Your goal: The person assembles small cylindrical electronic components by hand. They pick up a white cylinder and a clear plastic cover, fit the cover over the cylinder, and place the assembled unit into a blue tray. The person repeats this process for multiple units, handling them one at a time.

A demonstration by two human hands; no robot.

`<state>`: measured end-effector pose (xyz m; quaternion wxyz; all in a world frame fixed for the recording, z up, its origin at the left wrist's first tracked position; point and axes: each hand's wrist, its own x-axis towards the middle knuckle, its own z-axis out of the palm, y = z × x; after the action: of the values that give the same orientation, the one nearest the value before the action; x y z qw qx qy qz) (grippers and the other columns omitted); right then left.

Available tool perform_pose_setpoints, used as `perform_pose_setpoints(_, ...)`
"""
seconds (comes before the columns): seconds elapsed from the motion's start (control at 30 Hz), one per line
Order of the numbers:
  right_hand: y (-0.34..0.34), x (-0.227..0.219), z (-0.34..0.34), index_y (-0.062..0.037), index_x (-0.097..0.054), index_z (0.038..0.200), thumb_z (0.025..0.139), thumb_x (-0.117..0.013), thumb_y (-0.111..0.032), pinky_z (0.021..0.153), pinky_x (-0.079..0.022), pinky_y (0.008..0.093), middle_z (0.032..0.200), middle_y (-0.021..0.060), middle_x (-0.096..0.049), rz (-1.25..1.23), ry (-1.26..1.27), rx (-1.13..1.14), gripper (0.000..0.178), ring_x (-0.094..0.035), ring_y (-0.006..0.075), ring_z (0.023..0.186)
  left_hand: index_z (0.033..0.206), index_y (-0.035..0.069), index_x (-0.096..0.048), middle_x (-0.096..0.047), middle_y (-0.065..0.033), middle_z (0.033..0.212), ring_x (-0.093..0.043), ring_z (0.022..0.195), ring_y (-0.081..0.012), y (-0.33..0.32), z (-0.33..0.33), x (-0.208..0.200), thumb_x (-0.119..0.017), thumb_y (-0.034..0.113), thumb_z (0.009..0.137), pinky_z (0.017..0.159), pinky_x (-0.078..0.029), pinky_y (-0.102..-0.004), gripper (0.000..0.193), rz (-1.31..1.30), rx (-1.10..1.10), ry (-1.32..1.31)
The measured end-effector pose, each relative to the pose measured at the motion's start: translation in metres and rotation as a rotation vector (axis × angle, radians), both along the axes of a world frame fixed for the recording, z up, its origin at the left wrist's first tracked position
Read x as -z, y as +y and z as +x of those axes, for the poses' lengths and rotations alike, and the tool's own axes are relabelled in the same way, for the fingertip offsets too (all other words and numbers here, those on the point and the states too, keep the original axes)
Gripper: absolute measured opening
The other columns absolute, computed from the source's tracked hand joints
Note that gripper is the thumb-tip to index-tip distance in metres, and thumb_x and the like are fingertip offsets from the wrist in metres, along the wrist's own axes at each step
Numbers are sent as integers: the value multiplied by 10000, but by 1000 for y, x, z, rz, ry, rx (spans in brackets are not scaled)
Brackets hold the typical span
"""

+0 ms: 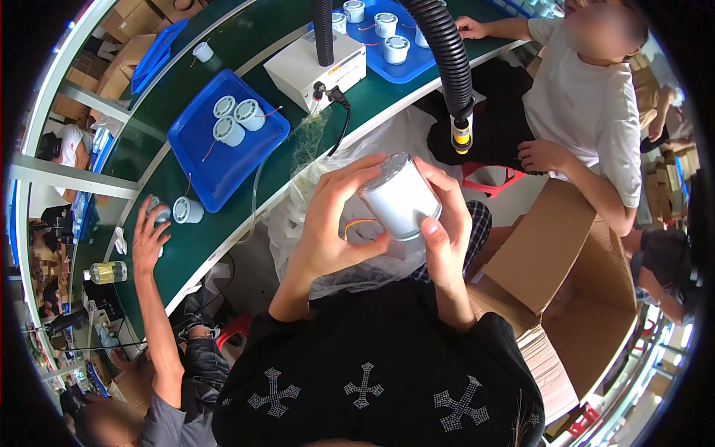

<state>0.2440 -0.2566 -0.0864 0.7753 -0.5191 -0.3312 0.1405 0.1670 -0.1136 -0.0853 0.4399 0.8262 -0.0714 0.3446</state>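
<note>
Centrally, one left hand, fingers and thumb curved about one side of a white cylinder; one right hand, grasping its other side, thumb pressed to the wall; cylinder tilted, held in the air outside the near edge of the green bench; coloured wires beside the left fingers; clear plastic sheeting below; white boxy unit along the bench's near edge; left of it, blue tray, bearing three white canisters; rightward, open cardboard box
</note>
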Motion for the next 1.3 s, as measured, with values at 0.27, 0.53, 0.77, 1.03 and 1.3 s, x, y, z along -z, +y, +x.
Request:
perform_pose_setpoints(0.27,3,1,0,14,-478,1210,665,-742,-167,936,-362,373,1230,179,-423,-30,-236,70,631,-442,262,1118,1160,27,-408,-486,-153,1249,-501,1053,-289,-2,0,-2,-788,158,557,890,-368,-365,724,-64,9,19)
perform_pose_setpoints(0.53,4,3,-1,3,-495,1190,618,-789,-234,896,-385,375,1240,194,-413,-14,-293,101,685,-441,251,1080,1143,-15,-453,-472,-191,1178,-491,1051,-291,2,-3,-7,-819,245,548,871,-408,-376,745,32,-37,-68)
perform_pose_setpoints(0.77,-3,5,4,18,-486,1171,651,-725,-282,823,-380,328,1177,185,-445,106,-241,123,645,-451,206,944,1146,-29,-451,-443,-210,1161,-482,1061,-268,4,-9,-2,-831,243,481,871,-411,-367,813,-145,34,-76)
perform_pose_setpoints(1.03,-9,9,-1,-10,-551,1012,662,-750,-201,712,-397,286,981,114,-490,95,-259,106,445,-470,170,851,1157,-7,-440,-416,-184,1204,-447,1113,-261,-1,-10,-11,-801,142,526,913,-384,-357,742,-297,184,-83)
perform_pose_setpoints(1.3,-9,6,-2,-8,-578,1008,648,-771,-143,688,-420,276,1009,139,-500,121,-307,107,431,-491,176,866,1164,7,-386,-390,-203,1233,-445,1126,-268,-3,-12,-15,-748,71,527,899,-408,-360,735,-281,211,-93)
